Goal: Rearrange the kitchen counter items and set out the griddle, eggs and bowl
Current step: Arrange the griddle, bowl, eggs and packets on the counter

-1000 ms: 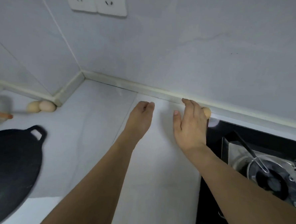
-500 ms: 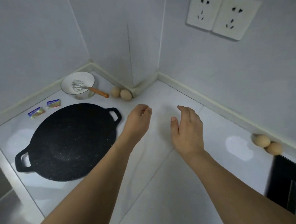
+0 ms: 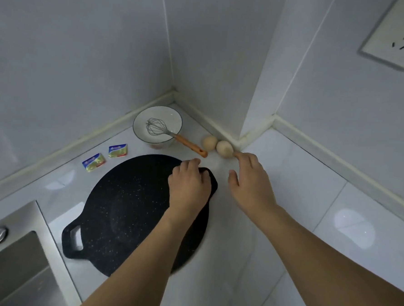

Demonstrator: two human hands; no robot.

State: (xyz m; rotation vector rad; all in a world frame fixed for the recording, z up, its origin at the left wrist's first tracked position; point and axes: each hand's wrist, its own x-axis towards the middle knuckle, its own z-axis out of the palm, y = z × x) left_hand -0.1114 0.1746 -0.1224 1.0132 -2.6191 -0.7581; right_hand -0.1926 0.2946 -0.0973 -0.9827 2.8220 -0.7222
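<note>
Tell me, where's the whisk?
The whisk sits in the white bowl by the back wall corner, its orange handle pointing toward two eggs.

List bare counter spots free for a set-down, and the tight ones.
Free: white counter right of the right hand, up to the wall. Crowded: back corner, where bowl with whisk, two eggs, two packets and griddle cluster.

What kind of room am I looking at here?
Most likely a home kitchen: a tiled counter in a corner carries a black griddle, a bowl with a whisk in it and two eggs, and a steel sink sits at the left.
</note>
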